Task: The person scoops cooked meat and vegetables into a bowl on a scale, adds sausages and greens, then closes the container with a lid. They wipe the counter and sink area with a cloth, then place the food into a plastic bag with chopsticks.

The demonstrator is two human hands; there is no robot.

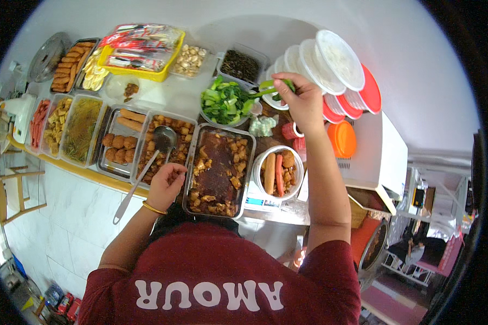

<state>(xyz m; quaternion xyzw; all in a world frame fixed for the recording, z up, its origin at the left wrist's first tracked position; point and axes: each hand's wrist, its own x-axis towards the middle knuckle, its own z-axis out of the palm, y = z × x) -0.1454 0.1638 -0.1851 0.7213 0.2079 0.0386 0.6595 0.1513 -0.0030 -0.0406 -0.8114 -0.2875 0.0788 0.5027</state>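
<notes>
My right hand point(299, 97) grips a pair of green plastic tongs point(263, 92) above the right rim of a bowl of chopped leafy greens point(223, 101). Some greens lie just below that hand, by a white round tub. My left hand point(168, 183) has its fingers curled, with nothing visible in them, beside the left edge of a metal tray of braised meat chunks point(216, 170). A metal ladle point(164, 138) rests in the tub of diced stew point(183, 134) next to it. On a scale point(260, 202) stands a white round tub point(257, 178) holding sausages, a meatball and stew.
Stacked clear lids point(341, 57) and red-rimmed tubs point(370, 89) lean at the back right, near an orange lid point(341, 139) on a white appliance point(390, 154). More food trays point(81, 130) line the left. Behind them sits a yellow basket point(160, 76) of wrapped utensils.
</notes>
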